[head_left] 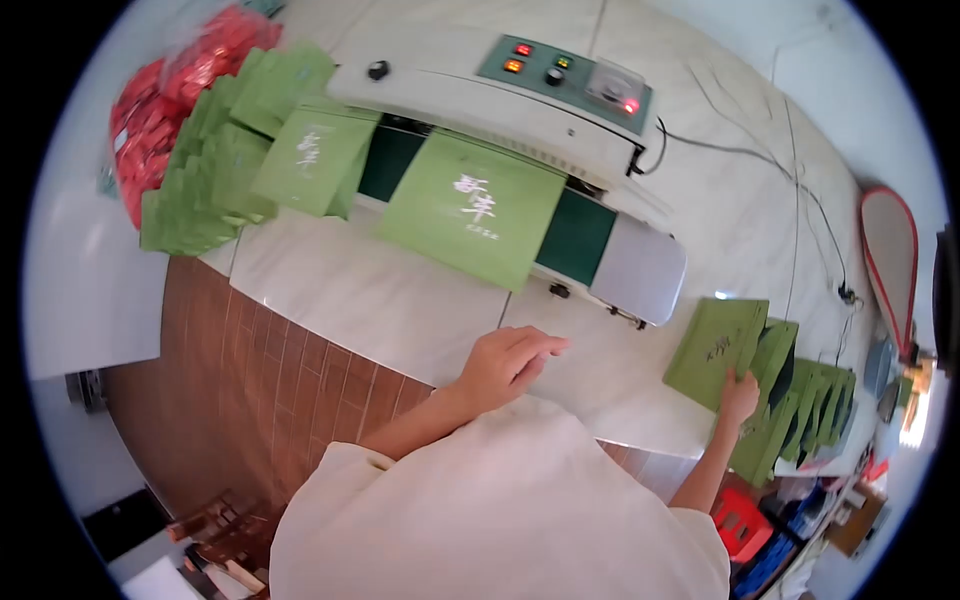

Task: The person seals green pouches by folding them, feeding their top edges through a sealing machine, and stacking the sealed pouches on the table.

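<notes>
The pile (215,150) at ten o'clock seems done, the sealer (480,108) at twelve has two bags (465,235), the stack (806,385) at four seems left; right hand (738,398) pinches its front bag (710,350), left hand (508,362) half-curled, empty.

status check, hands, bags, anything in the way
Left hand empty, loosely bent. Right hand gripping a green bag by its edge. Two more bags at the machine. Nothing seen between that bag and machine.

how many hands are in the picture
2: the left hand, in front of the machine, and the right hand, at the edge of a green bag on the right. No others show.
</notes>
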Tool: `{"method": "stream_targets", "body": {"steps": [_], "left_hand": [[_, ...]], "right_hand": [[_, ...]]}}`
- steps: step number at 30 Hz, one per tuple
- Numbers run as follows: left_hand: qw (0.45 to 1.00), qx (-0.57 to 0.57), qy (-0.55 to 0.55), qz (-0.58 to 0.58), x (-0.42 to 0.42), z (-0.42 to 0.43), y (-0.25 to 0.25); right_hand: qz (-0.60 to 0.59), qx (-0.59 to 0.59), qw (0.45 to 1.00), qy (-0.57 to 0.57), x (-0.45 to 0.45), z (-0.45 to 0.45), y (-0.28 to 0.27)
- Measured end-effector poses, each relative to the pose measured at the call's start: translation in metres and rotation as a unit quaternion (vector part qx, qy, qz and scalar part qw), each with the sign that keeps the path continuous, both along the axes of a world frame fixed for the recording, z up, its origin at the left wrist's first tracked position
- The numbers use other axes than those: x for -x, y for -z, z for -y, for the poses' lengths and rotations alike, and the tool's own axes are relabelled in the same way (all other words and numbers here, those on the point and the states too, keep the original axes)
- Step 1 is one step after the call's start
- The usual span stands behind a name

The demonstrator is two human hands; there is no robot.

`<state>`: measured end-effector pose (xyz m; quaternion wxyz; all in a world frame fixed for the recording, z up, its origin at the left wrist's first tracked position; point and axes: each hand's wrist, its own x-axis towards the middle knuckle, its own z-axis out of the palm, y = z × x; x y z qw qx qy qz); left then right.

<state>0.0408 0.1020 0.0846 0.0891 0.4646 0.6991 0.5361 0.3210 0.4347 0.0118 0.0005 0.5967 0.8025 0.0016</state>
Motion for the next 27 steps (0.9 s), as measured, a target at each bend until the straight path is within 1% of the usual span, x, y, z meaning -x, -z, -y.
{"method": "stream_targets", "body": {"steps": [2, 5, 7, 8, 9, 10, 11, 12, 13, 15, 17, 19, 20, 22, 23, 25, 27], "left_hand": [[1.0, -0.003, -0.015, -0.019, 0.003, 0.015, -0.002], [0.999, -0.011, -0.038, -0.028, 0.009, 0.03, 0.004], [0.999, 0.011, -0.024, -0.021, 0.01, 0.037, 0.007], [0.999, 0.009, -0.024, -0.019, 0.01, 0.04, 0.007], [0.999, 0.039, -0.002, -0.024, 0.01, 0.04, 0.008], [0.997, 0.068, 0.022, -0.031, 0.009, 0.04, 0.008], [0.997, 0.066, 0.025, -0.031, 0.008, 0.04, 0.008], [0.994, 0.094, 0.043, -0.034, 0.006, 0.039, 0.009], [0.99, 0.121, 0.062, -0.038, 0.005, 0.039, 0.008], [0.989, 0.116, 0.073, -0.057, 0.006, 0.038, 0.003], [0.988, 0.11, 0.082, -0.074, 0.008, 0.04, -0.005], [0.957, 0.123, 0.107, -0.24, 0.013, 0.045, -0.013], [0.957, 0.125, 0.108, -0.238, 0.015, 0.048, -0.012], [0.929, 0.148, 0.194, -0.276, 0.018, 0.058, -0.006], [0.93, 0.154, 0.19, -0.273, 0.017, 0.062, 0.002], [0.876, 0.326, 0.266, -0.234, 0.011, 0.071, 0.025], [0.88, 0.344, 0.238, -0.224, -0.002, 0.08, 0.046]], "right_hand": [[0.029, -0.019, 0.998, -0.05, 0.003, 0.012, -0.005], [0.036, -0.004, 0.998, -0.06, 0.014, 0.057, -0.05], [0.037, -0.008, 0.997, -0.066, 0.012, 0.088, -0.076], [0.037, -0.003, 0.995, -0.093, 0.01, 0.103, -0.088], [0.038, 0.003, 0.992, -0.117, 0.009, 0.118, -0.099], [0.039, 0.001, 0.993, -0.115, 0.01, 0.133, -0.111], [0.015, 0.021, 0.985, -0.17, 0.012, 0.149, -0.121], [-0.009, 0.041, 0.974, -0.224, 0.015, 0.165, -0.128], [-0.009, 0.038, 0.975, -0.219, 0.023, 0.182, -0.131], [-0.012, 0.091, 0.942, -0.323, 0.047, 0.209, -0.138], [-0.039, 0.113, 0.917, -0.38, 0.064, 0.23, -0.125], [-0.075, 0.131, 0.89, -0.429, 0.085, 0.25, -0.113], [-0.074, 0.133, 0.89, -0.429, 0.094, 0.259, -0.108], [-0.066, 0.135, 0.862, -0.484, 0.11, 0.272, -0.096], [-0.066, 0.141, 0.859, -0.489, 0.115, 0.275, -0.088], [-0.081, 0.123, 0.831, -0.536, 0.122, 0.28, -0.072], [-0.082, 0.139, 0.82, -0.549, 0.123, 0.282, -0.051]]}}
